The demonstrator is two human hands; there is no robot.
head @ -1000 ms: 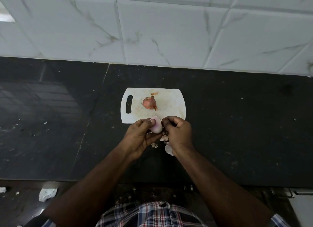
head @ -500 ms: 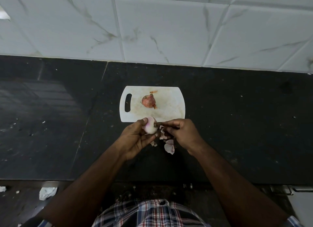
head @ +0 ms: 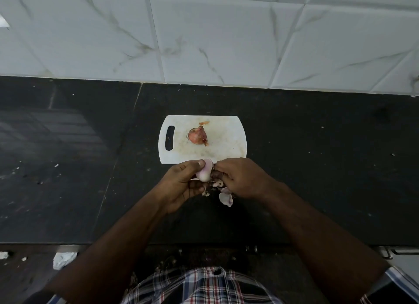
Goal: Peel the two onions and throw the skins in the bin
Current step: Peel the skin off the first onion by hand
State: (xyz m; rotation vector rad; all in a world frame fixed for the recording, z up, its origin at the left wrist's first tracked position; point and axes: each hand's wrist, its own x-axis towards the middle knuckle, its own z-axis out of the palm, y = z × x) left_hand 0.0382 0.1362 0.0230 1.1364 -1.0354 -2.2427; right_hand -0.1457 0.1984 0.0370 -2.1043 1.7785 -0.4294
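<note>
Two onions: unpeeled one [head: 197, 135] on cutting board [head: 226, 149]; my left hand [head: 181, 186] grips peeled one [head: 204, 173], right hand [head: 242, 179] pinching its skin. Peelings [head: 225, 198] beneath.

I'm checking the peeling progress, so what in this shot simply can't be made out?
- Bin: none appears in the head view; if there is one, it lies outside the frame.
- Peeled onion: its underside is covered by the left hand.
- Right hand: its fingertips curl under, so what they pinch is hidden.
- Skins on the counter: partly under the right hand, too small to count.
</note>
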